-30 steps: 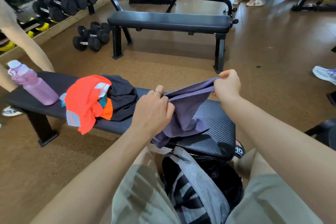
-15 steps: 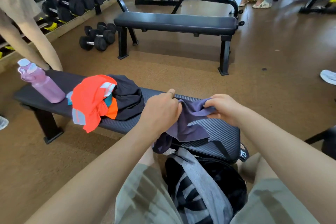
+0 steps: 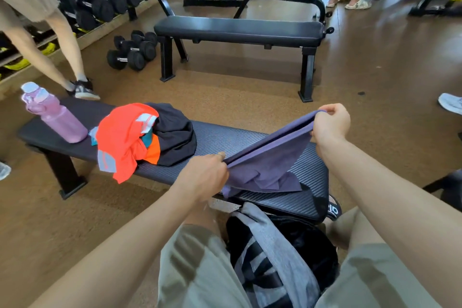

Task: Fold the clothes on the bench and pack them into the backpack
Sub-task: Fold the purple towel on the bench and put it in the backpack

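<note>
Two hands: the left hand (image 3: 203, 177) and the right hand (image 3: 329, 124) each pinch one end of the same edge of a purple fabric garment (image 3: 268, 162), fingers curled around the cloth.
Hidden parts: the left fingertips are buried in the fabric; what kind of garment it is cannot be told, as its lower part lies crumpled.
Cut off: the grey-and-black backpack (image 3: 277, 255) runs out of the bottom of the view, and the near end of the bench partly covers its top.
Backpack contents: a dark open mouth shows between the person's knees; whether anything lies inside cannot be made out.
Bench load: the black ribbed padded bench (image 3: 220, 139) carries a heap of an orange garment with grey patches (image 3: 122, 137) and a black garment (image 3: 175, 132), touching each other; a teal scrap peeks between them.
Bottle: a pink plastic water bottle with a pale cap (image 3: 53, 114) stands at the far left end of the bench, just beside the heap.
Garment and grip: the held edge is stretched taut between the hands, sloping up from the left hand, low near the bench's front edge, to the raised right hand; the rest hangs down onto the bench's right end, above the backpack.
</note>
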Action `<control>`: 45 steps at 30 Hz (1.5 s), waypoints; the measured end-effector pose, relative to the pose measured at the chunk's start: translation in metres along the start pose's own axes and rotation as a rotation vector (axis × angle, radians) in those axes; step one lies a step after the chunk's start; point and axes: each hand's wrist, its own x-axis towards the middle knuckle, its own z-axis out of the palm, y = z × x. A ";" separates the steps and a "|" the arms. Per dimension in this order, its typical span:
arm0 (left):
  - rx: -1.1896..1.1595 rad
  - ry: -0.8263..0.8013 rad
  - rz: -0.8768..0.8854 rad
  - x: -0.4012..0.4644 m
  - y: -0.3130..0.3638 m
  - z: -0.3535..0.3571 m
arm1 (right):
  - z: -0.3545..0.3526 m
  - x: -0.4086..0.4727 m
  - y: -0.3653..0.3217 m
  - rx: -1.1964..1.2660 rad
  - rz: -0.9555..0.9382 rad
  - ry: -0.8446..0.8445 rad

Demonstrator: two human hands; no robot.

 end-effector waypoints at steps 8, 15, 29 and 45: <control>-0.293 0.431 -0.056 0.004 -0.013 -0.023 | -0.006 0.009 0.031 -0.357 0.019 -0.179; -0.550 0.416 -0.087 0.018 -0.001 -0.044 | 0.001 -0.022 0.029 -0.540 -0.175 -0.539; -0.704 0.355 0.008 0.020 -0.008 -0.044 | 0.018 -0.075 0.012 -0.165 -0.505 -0.971; -0.857 0.355 -0.007 0.016 -0.023 -0.033 | 0.007 -0.074 -0.003 -0.313 -0.657 -0.837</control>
